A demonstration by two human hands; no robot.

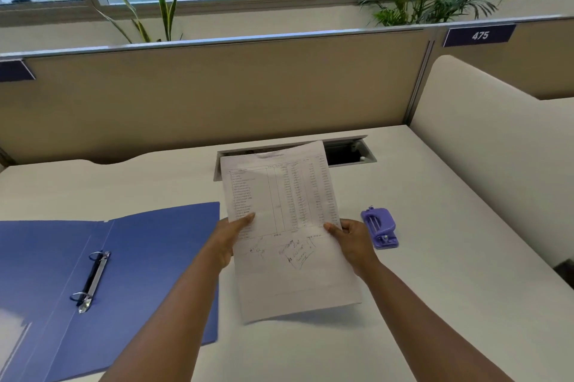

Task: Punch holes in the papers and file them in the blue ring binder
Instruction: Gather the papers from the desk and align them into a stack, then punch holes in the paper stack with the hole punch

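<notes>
A printed sheet of paper (289,226) with a table and handwritten notes is held up above the desk's middle. My left hand (228,240) pinches its left edge and my right hand (351,241) pinches its right edge. The blue ring binder (149,257) lies open flat on the left of the desk, its two metal rings (91,280) closed and holding no paper. A purple hole punch (379,227) sits on the desk just right of my right hand.
The white desk (435,226) is bounded by a beige partition (217,95) behind and a cream divider (497,148) on the right. An open cable tray (348,151) is set into the desk behind the paper. Plants stand by the window.
</notes>
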